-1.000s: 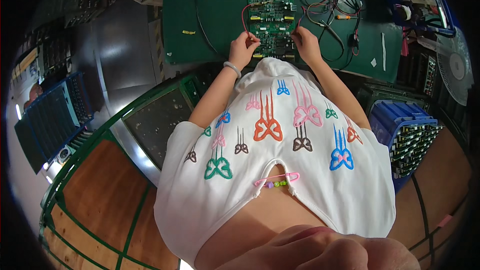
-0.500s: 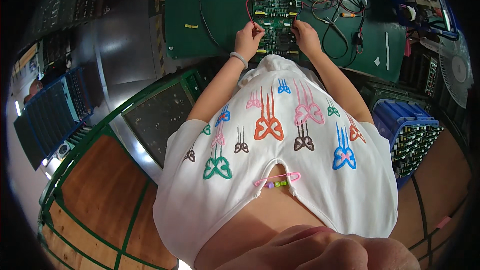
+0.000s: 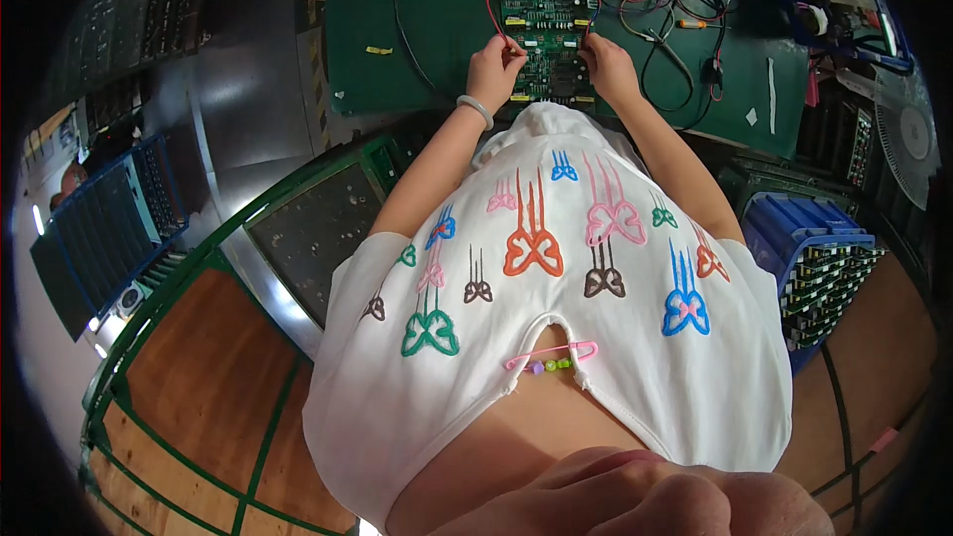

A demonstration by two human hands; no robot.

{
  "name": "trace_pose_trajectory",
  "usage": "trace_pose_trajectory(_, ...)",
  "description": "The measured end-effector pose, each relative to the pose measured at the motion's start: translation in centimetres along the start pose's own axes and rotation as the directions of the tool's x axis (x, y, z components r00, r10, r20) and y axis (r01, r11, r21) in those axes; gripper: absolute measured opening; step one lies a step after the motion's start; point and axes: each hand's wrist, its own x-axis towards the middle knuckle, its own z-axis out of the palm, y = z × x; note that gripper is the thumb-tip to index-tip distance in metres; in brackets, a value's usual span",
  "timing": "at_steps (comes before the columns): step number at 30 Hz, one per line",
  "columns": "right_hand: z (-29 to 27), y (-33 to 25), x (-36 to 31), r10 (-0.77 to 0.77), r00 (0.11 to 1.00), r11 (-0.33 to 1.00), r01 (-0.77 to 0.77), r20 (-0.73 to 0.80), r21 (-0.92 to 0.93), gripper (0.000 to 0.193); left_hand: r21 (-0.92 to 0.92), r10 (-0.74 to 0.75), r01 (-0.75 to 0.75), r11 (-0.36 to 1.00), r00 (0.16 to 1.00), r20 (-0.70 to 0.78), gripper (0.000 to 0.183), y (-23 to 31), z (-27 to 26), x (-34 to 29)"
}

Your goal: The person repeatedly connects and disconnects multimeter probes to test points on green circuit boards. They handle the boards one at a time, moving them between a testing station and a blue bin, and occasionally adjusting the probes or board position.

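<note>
Two green circuit boards [image 3: 546, 8] packed with small parts lie one beyond the other on a green mat [image 3: 447, 0]. At the left edge of the nearer board [image 3: 548, 72], my left hand [image 3: 491, 71] pinches the end of a red wire [image 3: 490, 6], which loops up to the farther board. A dark thin wire [image 3: 597, 16] runs down the opposite side to the fingertips of my right hand [image 3: 610, 67], closed at that board's right edge. The very tips of both wires are too small to make out.
Tangled cables [image 3: 667, 0] and an orange-handled tool [image 3: 692, 24] lie to the right of the boards. A blue-framed device [image 3: 844, 2] stands at the far right. Below it, a blue bin [image 3: 794, 228] holds several boards. A black cable [image 3: 402, 30] crosses the mat's left side.
The boards and both hands appear slightly higher in the picture. Each hand keeps its closed hold at the same side of the nearer board.
</note>
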Motion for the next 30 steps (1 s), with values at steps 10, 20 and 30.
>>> trace_pose_trajectory(10,0.2,-0.2,0.2,0.052,0.998,0.999,-0.052,-0.032,-0.007,0.007,0.101,0.07,-0.069,0.993,0.998,-0.002,0.015,0.4,1.3,1.2)
trace_pose_trajectory(20,0.5,0.0,-0.1,0.041,0.998,0.999,-0.042,-0.037,-0.027,0.009,0.247,0.114,-0.113,0.963,0.993,0.007,0.014,-0.1,2.6,1.8)
trace_pose_trajectory(30,0.4,0.0,-0.2,0.025,0.999,0.999,-0.026,-0.046,-0.025,0.011,0.462,0.185,-0.149,0.874,0.982,-0.032,0.012,0.6,3.1,1.6)
